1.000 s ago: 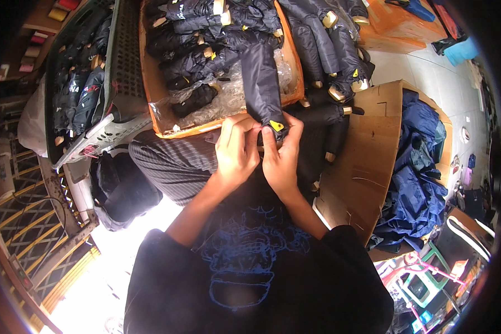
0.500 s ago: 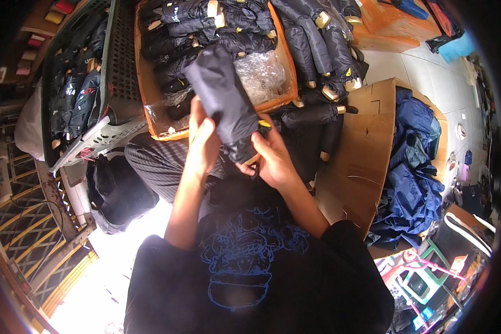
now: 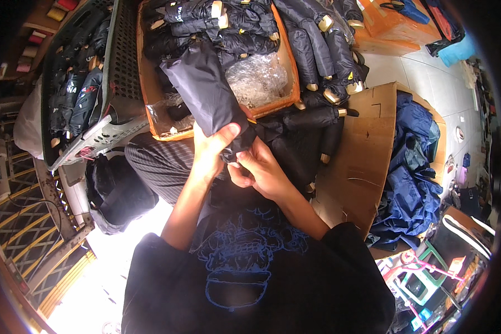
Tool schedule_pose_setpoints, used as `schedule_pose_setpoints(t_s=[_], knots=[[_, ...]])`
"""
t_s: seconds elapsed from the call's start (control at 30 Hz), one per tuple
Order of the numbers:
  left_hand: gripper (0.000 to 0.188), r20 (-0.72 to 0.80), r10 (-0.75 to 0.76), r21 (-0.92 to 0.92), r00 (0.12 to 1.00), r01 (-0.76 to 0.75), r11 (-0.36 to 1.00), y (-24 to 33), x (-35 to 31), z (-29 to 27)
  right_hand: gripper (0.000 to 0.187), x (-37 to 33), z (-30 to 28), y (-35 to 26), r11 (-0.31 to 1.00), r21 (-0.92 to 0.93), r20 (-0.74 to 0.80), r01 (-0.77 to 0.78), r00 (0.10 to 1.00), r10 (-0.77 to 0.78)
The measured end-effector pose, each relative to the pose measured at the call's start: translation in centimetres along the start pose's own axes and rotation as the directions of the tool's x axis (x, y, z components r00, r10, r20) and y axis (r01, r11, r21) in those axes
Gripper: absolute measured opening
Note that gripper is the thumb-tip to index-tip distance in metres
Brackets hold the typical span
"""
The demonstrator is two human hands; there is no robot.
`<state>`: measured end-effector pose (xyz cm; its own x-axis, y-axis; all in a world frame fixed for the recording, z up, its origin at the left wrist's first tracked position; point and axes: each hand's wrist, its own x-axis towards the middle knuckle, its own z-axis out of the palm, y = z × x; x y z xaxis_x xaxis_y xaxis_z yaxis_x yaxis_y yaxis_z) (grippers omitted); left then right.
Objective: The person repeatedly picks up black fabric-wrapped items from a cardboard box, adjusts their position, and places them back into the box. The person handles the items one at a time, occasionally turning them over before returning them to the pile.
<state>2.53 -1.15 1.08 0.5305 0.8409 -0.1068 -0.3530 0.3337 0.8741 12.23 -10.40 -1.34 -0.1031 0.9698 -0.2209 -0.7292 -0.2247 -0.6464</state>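
A black folded umbrella [image 3: 203, 89] slants up and to the left over my lap, its far end over the orange-edged carton. My left hand [image 3: 209, 153] is wrapped round its lower part, thumb lying across the cloth. At the near end, the fingers of my right hand [image 3: 266, 171] are bent and pressed together on the gathered fabric. The handle end is mostly hidden by my fingers. A small yellow tag shows beside the cloth near my right hand.
Ahead, the orange-edged carton [image 3: 296, 94] holds several folded black umbrellas and clear plastic wrap. More umbrellas [image 3: 303, 53] are piled to its right. A grey perforated basket [image 3: 122, 78] with umbrellas stands at left. At right, a cardboard box [image 3: 353, 150] holds dark blue cloth [image 3: 409, 178].
The umbrella has tilted further left. My left hand has slid down to its lower part, thumb now on top. My right hand has moved lower, round the near end.
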Motion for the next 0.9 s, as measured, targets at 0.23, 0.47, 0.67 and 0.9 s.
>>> schedule_pose_setpoints(t_s=[0.23,0.47,0.67,0.9], knots=[[0.037,-0.071,0.003,-0.114,0.997,-0.011,0.993,-0.7,-2.0,1.1,0.052,-0.7,1.1,-0.8,0.995,-0.097,-0.057,0.03,0.998,-0.035],[0.041,-0.057,-0.102,-0.045,0.993,0.1,0.994,-0.7,-3.4,0.4,0.066,-1.1,1.2,-0.6,0.984,-0.178,-0.084,-0.016,0.997,0.001],[0.053,0.026,-0.101,-0.093,0.995,0.103,0.99,-0.7,-2.9,-0.4,0.066,-1.0,0.3,-2.2,0.971,-0.239,0.029,0.026,0.999,-0.019],[0.075,0.128,0.008,-0.004,0.992,-0.007,1.0,-1.2,-2.2,-0.8,0.048,-1.2,-0.4,-3.1,0.943,-0.326,-0.09,-0.062,0.995,0.035]])
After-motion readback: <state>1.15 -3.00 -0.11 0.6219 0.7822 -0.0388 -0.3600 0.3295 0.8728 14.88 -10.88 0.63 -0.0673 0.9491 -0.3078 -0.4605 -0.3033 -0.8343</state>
